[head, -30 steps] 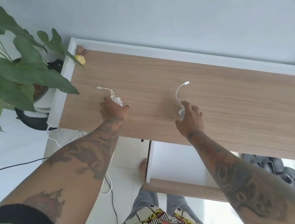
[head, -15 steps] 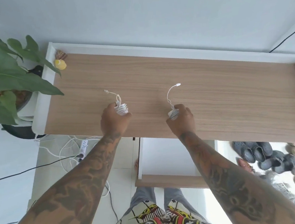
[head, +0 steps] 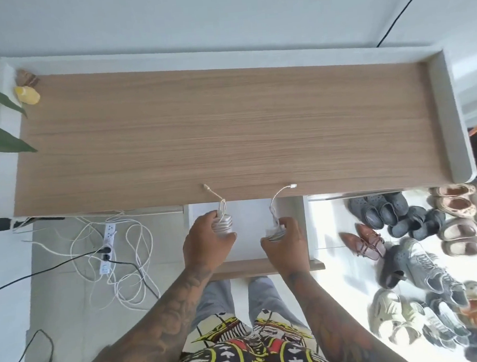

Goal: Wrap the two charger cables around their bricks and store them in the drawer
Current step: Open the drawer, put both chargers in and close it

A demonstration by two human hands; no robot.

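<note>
Over the open drawer, each hand grips a wrapped charger: left hand curled round the left brick, right hand round the right brick. Beyond the knuckles, loose cable tails reach over the desktop edge and might snag there or unwind when released. Fingers hide most of both bricks.

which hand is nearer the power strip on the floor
Left. The left hand holds its charger over the drawer, nearest the power strip; the right hand is farther off.
</note>
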